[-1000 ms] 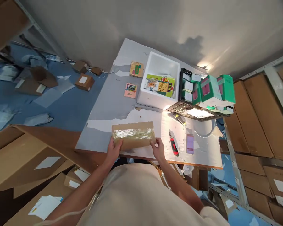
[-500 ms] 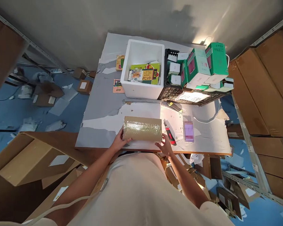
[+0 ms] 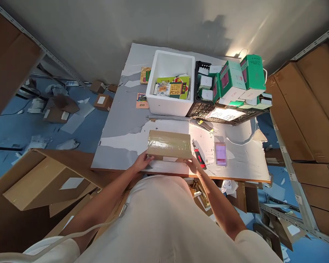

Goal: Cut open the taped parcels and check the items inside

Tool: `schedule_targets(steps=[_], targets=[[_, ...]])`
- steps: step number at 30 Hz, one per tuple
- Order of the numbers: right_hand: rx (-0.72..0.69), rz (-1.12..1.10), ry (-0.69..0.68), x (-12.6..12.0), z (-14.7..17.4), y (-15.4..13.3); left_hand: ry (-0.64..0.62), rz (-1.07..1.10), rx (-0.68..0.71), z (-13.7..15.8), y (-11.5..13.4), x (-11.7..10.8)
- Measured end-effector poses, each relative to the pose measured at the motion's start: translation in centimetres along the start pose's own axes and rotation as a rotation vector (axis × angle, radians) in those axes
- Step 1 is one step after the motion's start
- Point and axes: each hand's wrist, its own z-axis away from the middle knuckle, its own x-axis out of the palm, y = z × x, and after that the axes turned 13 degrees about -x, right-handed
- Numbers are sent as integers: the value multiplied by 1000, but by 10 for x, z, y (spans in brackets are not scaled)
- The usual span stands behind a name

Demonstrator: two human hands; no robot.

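Head view: you've got the taped carton (image 3: 169, 142) near the front edge of the table (image 3: 117, 128), long side across you. Left hand (image 3: 142, 162) grips its near corner at 8 o'clock, right hand (image 3: 193, 165) the one at 4; grip partly hidden. Can't tell if it's resting or just lifted. White label (image 3: 170, 159) on its near face. From the carton: white bin (image 3: 168, 106) with booklets (image 3: 174, 88) at 12; black crate (image 3: 201, 109) with green boxes (image 3: 231, 80) at 2; black-yellow cutter (image 3: 205, 126) also at 2, nearer; red-black cutter (image 3: 199, 156) at 4, just beside your right hand; blurred purple item (image 3: 220, 154) beyond, at 3.
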Motion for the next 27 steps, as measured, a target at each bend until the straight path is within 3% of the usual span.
schedule_targets(steps=[5, 9, 11, 14, 24, 27], targets=[[-77, 321, 4, -5, -7, -21, 193, -213, 36, -5, 29, -8], [92, 500, 83, 6, -23, -39, 283, -379, -179, -13, 47, -7], [195, 505, 95, 11, -34, -43, 279, -403, -270, -20, 48, -5], [249, 476, 83, 13, -48, -42, 269, -401, -290, -29, 44, -4], [263, 398, 124, 10, -46, -31, 232, -297, -239, -37, 30, -13], [185, 236, 149, 9, -32, -24, 192, -172, -215, -34, 14, -15]])
